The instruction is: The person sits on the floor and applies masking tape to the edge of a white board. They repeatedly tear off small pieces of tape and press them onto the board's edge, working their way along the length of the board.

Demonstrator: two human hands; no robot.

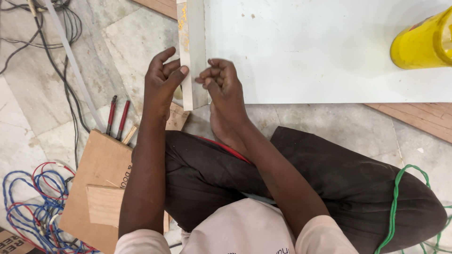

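Shirt (245, 230): pale pink, at 6 o'clock, closest to the lens, above dark trousers (329, 178) on folded legs.
Left hand (162, 82): just left of centre; thumb tip pressed on the left face of the strip, fingers curled behind it, so the grip pinches the strip.
Right hand (225, 84): just right of centre; fingertips bunched together and touching the strip's right edge near its lower end.
White strip (194, 56): a narrow, pale length of edging, running from 12 o'clock down to centre, lying along the left edge of the white board; yellow stains near its top.
White board (320, 51): large flat sheet on the floor, filling 12 to 3 o'clock.
Yellow container (421, 42): on the board at 2 o'clock, lying tilted.
Floor (42, 108): grey stone tiles.
Red-handled tools (117, 115): two, at 9 o'clock, beside plywood pieces (101, 183).
Wires (28, 197): blue and red tangle at 8 o'clock; black cables at 11 o'clock.
Green cord (400, 197): at 4 o'clock, over the knee.
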